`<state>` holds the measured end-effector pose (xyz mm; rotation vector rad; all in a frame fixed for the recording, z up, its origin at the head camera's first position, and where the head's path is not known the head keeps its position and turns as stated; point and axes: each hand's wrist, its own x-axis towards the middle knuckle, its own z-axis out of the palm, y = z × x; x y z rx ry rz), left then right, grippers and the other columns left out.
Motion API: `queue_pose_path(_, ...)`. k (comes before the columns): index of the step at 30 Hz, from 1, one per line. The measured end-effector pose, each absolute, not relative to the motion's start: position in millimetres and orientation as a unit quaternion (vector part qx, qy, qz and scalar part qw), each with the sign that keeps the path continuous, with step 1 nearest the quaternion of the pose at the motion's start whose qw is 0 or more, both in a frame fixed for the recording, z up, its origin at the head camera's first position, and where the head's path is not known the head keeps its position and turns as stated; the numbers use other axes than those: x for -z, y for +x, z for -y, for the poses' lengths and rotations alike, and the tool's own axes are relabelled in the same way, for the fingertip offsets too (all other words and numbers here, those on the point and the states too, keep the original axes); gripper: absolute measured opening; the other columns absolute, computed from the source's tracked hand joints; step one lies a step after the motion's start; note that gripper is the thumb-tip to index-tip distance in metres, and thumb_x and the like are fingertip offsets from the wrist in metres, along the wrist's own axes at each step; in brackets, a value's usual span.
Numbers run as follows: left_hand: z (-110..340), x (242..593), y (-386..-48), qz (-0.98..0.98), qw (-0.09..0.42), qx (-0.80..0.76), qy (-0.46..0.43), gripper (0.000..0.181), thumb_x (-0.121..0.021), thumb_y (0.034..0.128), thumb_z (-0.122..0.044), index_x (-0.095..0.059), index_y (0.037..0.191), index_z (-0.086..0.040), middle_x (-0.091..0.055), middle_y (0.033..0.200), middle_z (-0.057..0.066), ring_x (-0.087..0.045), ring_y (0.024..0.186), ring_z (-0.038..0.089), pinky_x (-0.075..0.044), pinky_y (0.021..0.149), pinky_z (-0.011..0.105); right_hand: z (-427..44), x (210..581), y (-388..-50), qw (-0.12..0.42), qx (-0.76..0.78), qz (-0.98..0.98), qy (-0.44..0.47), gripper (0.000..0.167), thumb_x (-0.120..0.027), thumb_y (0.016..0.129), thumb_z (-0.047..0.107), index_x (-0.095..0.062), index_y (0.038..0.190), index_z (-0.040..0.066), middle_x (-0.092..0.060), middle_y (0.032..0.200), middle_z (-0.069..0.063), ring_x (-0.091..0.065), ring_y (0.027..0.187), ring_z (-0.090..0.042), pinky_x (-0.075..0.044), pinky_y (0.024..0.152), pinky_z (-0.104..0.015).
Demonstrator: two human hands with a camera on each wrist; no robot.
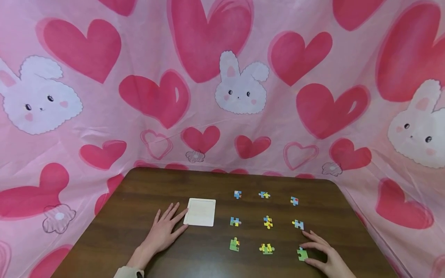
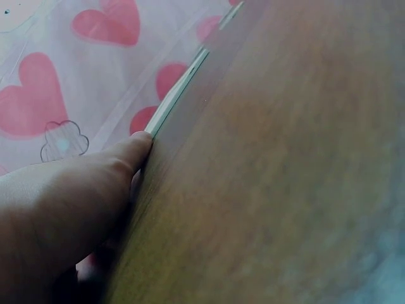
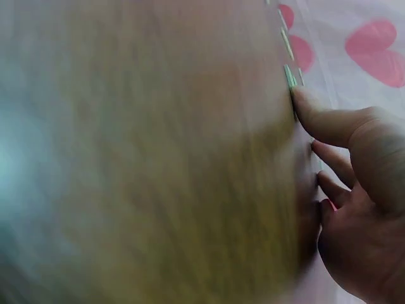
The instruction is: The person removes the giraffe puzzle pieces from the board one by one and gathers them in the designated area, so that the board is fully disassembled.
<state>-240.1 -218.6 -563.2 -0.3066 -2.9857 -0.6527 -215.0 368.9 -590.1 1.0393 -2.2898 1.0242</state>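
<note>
A white square puzzle tray (image 1: 199, 212) lies flat on the brown table. My left hand (image 1: 162, 227) rests beside it with fingers spread, the thumb and index fingertip touching its left edge. In the left wrist view, the thumb (image 2: 131, 154) meets the thin edge of the tray (image 2: 177, 92). At the front right, my right hand (image 1: 325, 255) pinches a green puzzle piece (image 1: 302, 254) between thumb and index finger, at table level. The right wrist view shows the thumb (image 3: 326, 120) against the edge of that piece (image 3: 290, 76). A blue puzzle piece (image 1: 298, 224) lies just beyond the right fingers.
Several other puzzle pieces lie apart in loose rows right of the tray, among them a yellow-green piece (image 1: 267, 248), a green piece (image 1: 234, 244) and a red-yellow piece (image 1: 267, 222). A pink cloth (image 1: 243, 123) with hearts and rabbits hangs around the table (image 1: 167, 185).
</note>
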Motion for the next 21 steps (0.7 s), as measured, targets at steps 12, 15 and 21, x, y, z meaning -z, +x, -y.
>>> queue_pose_path(12,223.0,566.1,-234.2,0.973,0.03,0.208,-0.097,0.066,-0.065,0.1059,-0.056,-0.055,0.164,-0.026,-0.042,0.176,0.017,-0.031,0.168,0.045,-0.012,0.13,0.081,-371.8,595.8,-215.1,0.215,-0.372,0.81,0.4,0.072,-0.095,0.06,-0.014,-0.08,0.125,0.012,-0.057,0.165,0.014,-0.034,0.162,0.008,-0.025,0.119,-0.002)
queue_pose_path(15,222.0,567.8,-230.0,0.973,0.026,0.208,-0.094,0.066,-0.065,0.1059,-0.057,-0.055,0.163,-0.027,-0.042,0.177,0.017,-0.031,0.168,0.045,-0.012,0.13,0.081,-374.6,596.6,-214.5,0.207,-0.379,0.803,0.411,0.074,-0.095,0.059,-0.015,-0.079,0.126,0.011,-0.056,0.166,0.012,-0.033,0.162,0.007,-0.025,0.12,-0.004)
queue_pose_path(21,221.6,566.3,-228.5,0.973,0.028,0.211,-0.092,0.065,-0.065,0.1058,-0.057,-0.055,0.163,-0.027,-0.042,0.177,0.016,-0.03,0.168,0.044,-0.013,0.13,0.081,-366.2,586.2,-203.3,0.192,-0.415,0.831,0.317,0.057,-0.091,0.072,-0.014,-0.078,0.123,0.008,-0.067,0.151,0.017,-0.045,0.149,0.016,-0.029,0.114,-0.001)
